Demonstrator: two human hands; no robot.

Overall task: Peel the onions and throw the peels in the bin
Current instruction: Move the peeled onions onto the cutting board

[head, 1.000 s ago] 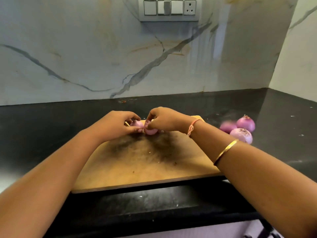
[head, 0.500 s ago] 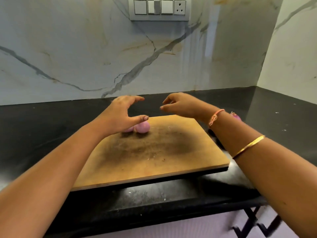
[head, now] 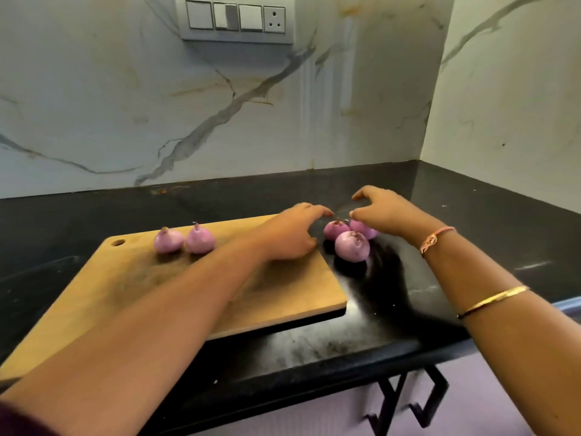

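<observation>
Onions, three small purple ones [head: 351, 246], cluster on the black counter [head: 471, 215] under both hands' spread, empty fingers: left hand [head: 290, 234], right hand [head: 382, 210]. Two peeled pale-purple onions [head: 185, 240] sit on the wooden chopping board [head: 188, 294]. No writing is legible.

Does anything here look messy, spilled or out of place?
Nothing is spilled or broken. The cutting board has a dark, worn stain across its middle, and the black counter shows pale smudges along its front edge. Three onions sit off the board, on the counter.
</observation>
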